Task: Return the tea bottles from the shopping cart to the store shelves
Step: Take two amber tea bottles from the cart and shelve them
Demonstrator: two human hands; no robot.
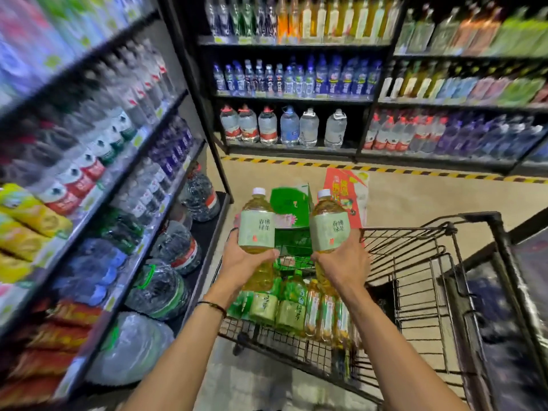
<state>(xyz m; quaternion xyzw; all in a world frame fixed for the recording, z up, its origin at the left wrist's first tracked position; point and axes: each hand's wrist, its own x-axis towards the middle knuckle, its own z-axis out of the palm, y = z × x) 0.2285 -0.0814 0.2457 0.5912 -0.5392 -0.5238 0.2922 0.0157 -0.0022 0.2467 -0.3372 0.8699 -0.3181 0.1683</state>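
Left hand [246, 262] is gripping the first tea bottle [256, 226] low on its body, fingers curled round it. Right hand [341, 264] is gripping the second tea bottle [329, 229] the same way. Both bottles are standing upright, white caps up, hovering just above the shopping cart [415, 232] and not touching any shelf.

Progress (judgement): two bottles are coming out and none of them is being shelved yet. Most of the work is looking undone. Whether any matching bottles are already sitting on the shelves cannot be told through the blur.

Containers:
- The cart is holding a cluster of tea bottles [290, 310] at its near left end, with green cartons [292, 209] further along. Its right part is showing bare wire.
- The left shelves [166, 161] are carrying water bottles, with big water jugs [175, 247] on the lower tiers.
- The back shelves [296, 97] are carrying water and, up top, yellowish bottles.
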